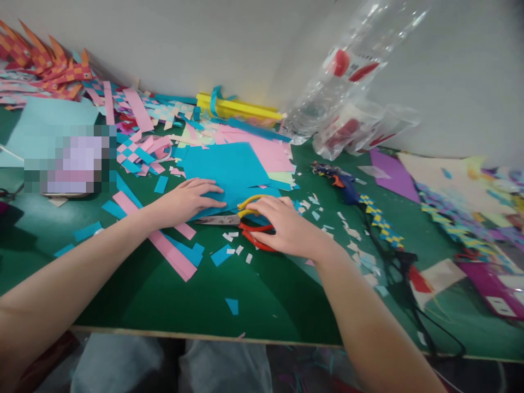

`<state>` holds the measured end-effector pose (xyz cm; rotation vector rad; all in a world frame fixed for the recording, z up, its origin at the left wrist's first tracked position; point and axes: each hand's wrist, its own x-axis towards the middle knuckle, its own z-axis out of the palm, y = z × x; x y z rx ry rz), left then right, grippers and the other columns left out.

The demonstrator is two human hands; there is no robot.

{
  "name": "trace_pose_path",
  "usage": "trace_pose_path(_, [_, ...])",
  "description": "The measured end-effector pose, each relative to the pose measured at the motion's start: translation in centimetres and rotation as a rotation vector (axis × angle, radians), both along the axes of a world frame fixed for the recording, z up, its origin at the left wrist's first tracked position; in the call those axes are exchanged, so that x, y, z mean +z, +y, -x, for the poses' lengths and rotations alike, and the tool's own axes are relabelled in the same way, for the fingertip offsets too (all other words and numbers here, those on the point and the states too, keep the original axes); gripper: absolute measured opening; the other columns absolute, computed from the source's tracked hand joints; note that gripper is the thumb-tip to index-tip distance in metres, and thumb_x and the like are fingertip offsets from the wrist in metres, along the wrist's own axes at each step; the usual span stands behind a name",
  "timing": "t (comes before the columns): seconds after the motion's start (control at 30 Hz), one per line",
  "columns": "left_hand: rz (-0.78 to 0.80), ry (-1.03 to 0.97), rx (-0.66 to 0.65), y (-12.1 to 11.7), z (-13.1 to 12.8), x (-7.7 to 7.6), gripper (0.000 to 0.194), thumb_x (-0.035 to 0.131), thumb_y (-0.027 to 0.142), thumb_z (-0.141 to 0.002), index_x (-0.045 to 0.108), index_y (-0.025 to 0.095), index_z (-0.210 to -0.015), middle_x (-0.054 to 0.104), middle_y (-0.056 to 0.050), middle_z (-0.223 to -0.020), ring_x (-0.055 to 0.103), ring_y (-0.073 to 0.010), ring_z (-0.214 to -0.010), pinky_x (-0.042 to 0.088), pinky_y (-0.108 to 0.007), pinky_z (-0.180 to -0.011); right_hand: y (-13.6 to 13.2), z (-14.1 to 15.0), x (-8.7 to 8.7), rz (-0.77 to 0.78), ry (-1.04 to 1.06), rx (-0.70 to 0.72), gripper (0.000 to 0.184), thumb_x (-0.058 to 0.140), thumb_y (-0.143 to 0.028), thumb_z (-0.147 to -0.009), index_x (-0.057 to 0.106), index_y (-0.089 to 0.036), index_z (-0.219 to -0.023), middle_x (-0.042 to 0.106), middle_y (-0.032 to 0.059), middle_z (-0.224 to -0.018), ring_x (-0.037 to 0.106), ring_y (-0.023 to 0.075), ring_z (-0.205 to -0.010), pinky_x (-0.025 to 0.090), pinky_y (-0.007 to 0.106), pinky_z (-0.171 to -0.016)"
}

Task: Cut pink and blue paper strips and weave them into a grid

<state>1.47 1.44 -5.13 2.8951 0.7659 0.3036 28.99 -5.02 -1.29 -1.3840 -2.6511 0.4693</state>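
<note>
My left hand (192, 199) lies with its fingers stretched out over the near left part of a blue paper sheet (233, 164). A pair of scissors (256, 226) with one yellow and one red handle is held in my right hand (289, 226). The blades point left, along the near edge of the blue sheet and below my left fingertips. Whether the blades have paper between them I cannot tell. Pink paper strips (172, 254) cross blue ones beneath and beside my left forearm. Small white and blue scraps (237, 250) lie just below the scissors.
Pink paper (270, 150) lies behind the blue sheet. A clear plastic bottle (339, 71) and plastic cups (347, 128) stand near the wall. A glue gun (344, 183) with a dark cable lies at right. Orange woven paper pieces (53, 63) are piled far left.
</note>
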Motion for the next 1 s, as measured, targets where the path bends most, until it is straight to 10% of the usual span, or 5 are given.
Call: trace_pose_path(1.0, [0.026,-0.048,0.032,-0.4,-0.2,0.7,0.037,0.037,0.021,-0.102,0.056,0.026,-0.133,0.053,-0.006,-0.141,0.041,-0.0217,-0.135,0.032,-0.041,-0.111,0.4,0.6,0.3,0.007,0.033,0.003,0.032,0.055,-0.042,-0.089,0.058,-0.026,-0.117,0.06,0.0084,-0.131,0.054,0.0299,-0.121,0.038,0.051,-0.1])
